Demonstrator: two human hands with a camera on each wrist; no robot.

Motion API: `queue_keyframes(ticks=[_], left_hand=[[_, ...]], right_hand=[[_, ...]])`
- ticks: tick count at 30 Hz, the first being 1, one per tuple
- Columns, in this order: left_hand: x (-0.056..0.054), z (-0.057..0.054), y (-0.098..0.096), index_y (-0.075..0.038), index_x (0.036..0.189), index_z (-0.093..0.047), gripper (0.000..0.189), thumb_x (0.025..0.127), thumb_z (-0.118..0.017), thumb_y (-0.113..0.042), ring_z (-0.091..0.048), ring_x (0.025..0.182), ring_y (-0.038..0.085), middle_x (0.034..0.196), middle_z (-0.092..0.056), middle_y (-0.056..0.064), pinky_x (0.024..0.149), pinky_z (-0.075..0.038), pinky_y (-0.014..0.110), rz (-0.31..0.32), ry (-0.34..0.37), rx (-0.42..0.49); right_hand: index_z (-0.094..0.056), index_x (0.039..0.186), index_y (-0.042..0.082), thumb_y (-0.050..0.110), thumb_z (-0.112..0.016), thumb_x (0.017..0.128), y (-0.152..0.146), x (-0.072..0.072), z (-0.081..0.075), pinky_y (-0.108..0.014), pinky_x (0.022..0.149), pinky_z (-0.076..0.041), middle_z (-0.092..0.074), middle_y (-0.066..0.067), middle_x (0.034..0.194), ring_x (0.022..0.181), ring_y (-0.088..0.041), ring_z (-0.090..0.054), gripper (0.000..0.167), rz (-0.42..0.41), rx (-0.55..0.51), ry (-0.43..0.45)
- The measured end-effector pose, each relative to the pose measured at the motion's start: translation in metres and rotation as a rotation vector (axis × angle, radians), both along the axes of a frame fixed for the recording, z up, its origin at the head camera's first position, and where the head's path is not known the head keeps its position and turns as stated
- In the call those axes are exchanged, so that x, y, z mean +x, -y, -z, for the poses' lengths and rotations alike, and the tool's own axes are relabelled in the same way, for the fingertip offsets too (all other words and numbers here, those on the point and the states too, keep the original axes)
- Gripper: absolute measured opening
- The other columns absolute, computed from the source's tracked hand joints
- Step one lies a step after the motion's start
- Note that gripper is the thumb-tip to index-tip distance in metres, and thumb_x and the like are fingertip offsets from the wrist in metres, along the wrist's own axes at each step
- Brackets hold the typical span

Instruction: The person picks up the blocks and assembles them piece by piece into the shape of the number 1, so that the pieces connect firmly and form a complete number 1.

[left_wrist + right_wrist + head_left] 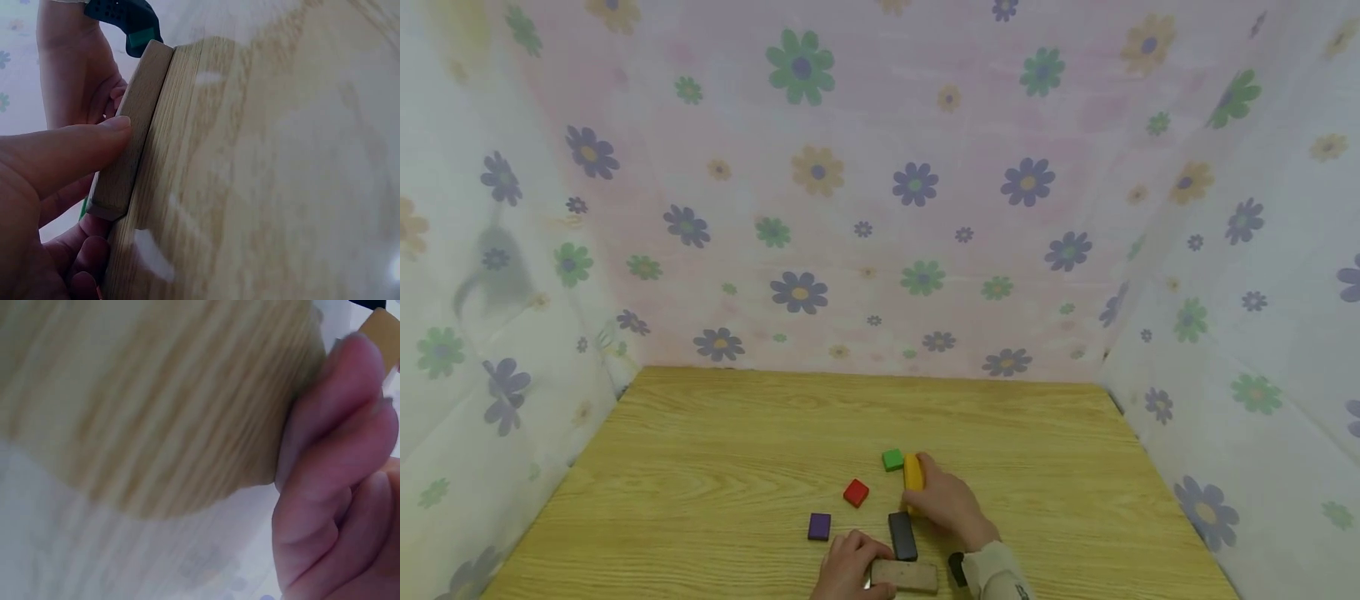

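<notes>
Near the table's front edge, my left hand (850, 568) grips a plain wooden block (905, 576) at its left end. In the left wrist view the thumb lies along one long face of that wooden block (128, 144), and other fingers are by its near end. Farther back and to the right, my right hand (950, 502) holds a yellow block (913, 482) between thumb and fingers, low at the tabletop. A black block (902, 536) lies between the two hands, just behind the wooden one. In the right wrist view the curled fingers (337, 444) hide most of what they hold.
A green square block (892, 460) lies left of the yellow one. Toward the front left are a red block (856, 492) and a purple block (819, 527). Flower-patterned curtains (865, 200) stand along the back and both sides of the wooden table (715, 450).
</notes>
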State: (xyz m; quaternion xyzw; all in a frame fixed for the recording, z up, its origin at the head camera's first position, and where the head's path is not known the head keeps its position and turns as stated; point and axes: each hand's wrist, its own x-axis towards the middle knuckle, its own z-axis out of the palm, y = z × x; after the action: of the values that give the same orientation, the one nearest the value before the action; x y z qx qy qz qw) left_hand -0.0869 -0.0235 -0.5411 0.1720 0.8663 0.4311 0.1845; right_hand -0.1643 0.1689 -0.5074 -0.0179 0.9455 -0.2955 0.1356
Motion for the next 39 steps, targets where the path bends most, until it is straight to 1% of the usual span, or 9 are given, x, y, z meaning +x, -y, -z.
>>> queue_keyframes(ticks=[5, 12, 17, 22, 25, 27, 29, 33, 39], left_hand=[[0.000, 0.001, 0.000, -0.030, 0.096, -0.061, 0.025, 0.074, -0.068, -0.040, -0.032, 0.078, 0.013, 0.088, -0.042, -0.011, 0.065, -0.027, 0.031, -0.003, 0.002, 0.013], [0.002, 0.002, -0.001, -0.031, 0.097, -0.061, 0.025, 0.075, -0.067, -0.041, -0.032, 0.078, 0.012, 0.089, -0.041, -0.012, 0.066, -0.028, 0.031, 0.003, -0.003, 0.017], [0.004, 0.002, 0.001, -0.031, 0.099, -0.060, 0.025, 0.077, -0.065, -0.041, -0.031, 0.076, 0.012, 0.088, -0.041, -0.012, 0.064, -0.027, 0.030, 0.015, -0.017, 0.054], [0.003, 0.003, 0.001, -0.031, 0.099, -0.060, 0.025, 0.077, -0.065, -0.042, -0.031, 0.075, 0.012, 0.087, -0.041, -0.012, 0.063, -0.026, 0.029, 0.009, -0.017, 0.060], [0.002, 0.004, 0.000, -0.032, 0.099, -0.060, 0.025, 0.076, -0.066, -0.041, -0.032, 0.076, 0.011, 0.088, -0.041, -0.013, 0.064, -0.026, 0.030, 0.004, -0.010, 0.055], [0.002, 0.004, 0.000, -0.033, 0.099, -0.060, 0.026, 0.075, -0.066, -0.041, -0.032, 0.077, 0.011, 0.088, -0.041, -0.013, 0.064, -0.027, 0.030, -0.001, -0.006, 0.053], [0.001, 0.004, -0.001, -0.033, 0.099, -0.060, 0.026, 0.075, -0.067, -0.041, -0.032, 0.077, 0.011, 0.089, -0.041, -0.013, 0.065, -0.027, 0.030, -0.001, -0.011, 0.050], [0.002, 0.004, 0.000, -0.033, 0.099, -0.060, 0.026, 0.075, -0.066, -0.041, -0.032, 0.077, 0.011, 0.088, -0.041, -0.013, 0.064, -0.027, 0.029, -0.001, -0.019, 0.036], [0.004, 0.005, 0.001, -0.033, 0.099, -0.060, 0.026, 0.075, -0.065, -0.042, -0.032, 0.075, 0.011, 0.087, -0.041, -0.013, 0.064, -0.027, 0.029, -0.007, -0.040, 0.032]], right_hand=[[-0.029, 0.139, 0.013, 0.037, -0.058, 0.070, 0.003, -0.005, 0.000, -0.031, 0.042, -0.034, -0.051, -0.005, 0.074, 0.045, -0.018, -0.043, 0.078, 0.020, -0.003, 0.029], [-0.030, 0.138, 0.008, 0.036, -0.058, 0.070, 0.009, -0.009, -0.002, -0.032, 0.056, -0.033, -0.056, -0.006, 0.090, 0.062, -0.019, -0.043, 0.078, 0.005, 0.029, -0.011], [-0.030, 0.138, 0.008, 0.034, -0.058, 0.072, 0.014, -0.010, -0.003, -0.032, 0.054, -0.033, -0.057, -0.006, 0.088, 0.060, -0.019, -0.043, 0.077, -0.005, 0.013, -0.018], [-0.029, 0.138, 0.008, 0.034, -0.059, 0.072, 0.019, -0.010, -0.004, -0.033, 0.054, -0.034, -0.059, -0.010, 0.094, 0.059, -0.019, -0.044, 0.077, 0.008, -0.001, -0.022], [-0.029, 0.138, 0.007, 0.033, -0.059, 0.071, 0.021, -0.009, -0.002, -0.032, 0.052, -0.033, -0.059, -0.009, 0.083, 0.056, -0.019, -0.043, 0.078, -0.003, 0.020, -0.043], [-0.029, 0.138, 0.008, 0.032, -0.058, 0.070, 0.023, -0.008, 0.000, -0.032, 0.050, -0.033, -0.055, -0.006, 0.072, 0.054, -0.019, -0.042, 0.078, -0.017, 0.045, -0.052], [-0.030, 0.137, 0.008, 0.032, -0.058, 0.069, 0.023, -0.008, 0.002, -0.032, 0.049, -0.033, -0.052, -0.004, 0.067, 0.054, -0.019, -0.042, 0.078, -0.034, 0.067, -0.065], [-0.031, 0.137, 0.007, 0.032, -0.059, 0.068, 0.023, -0.004, 0.003, -0.032, 0.049, -0.033, -0.052, -0.003, 0.067, 0.052, -0.018, -0.041, 0.078, -0.062, 0.087, -0.078], [-0.030, 0.138, 0.007, 0.029, -0.057, 0.070, 0.023, 0.001, 0.003, -0.031, 0.043, -0.027, -0.045, -0.003, 0.056, 0.045, -0.017, -0.035, 0.076, -0.084, 0.081, -0.091]])
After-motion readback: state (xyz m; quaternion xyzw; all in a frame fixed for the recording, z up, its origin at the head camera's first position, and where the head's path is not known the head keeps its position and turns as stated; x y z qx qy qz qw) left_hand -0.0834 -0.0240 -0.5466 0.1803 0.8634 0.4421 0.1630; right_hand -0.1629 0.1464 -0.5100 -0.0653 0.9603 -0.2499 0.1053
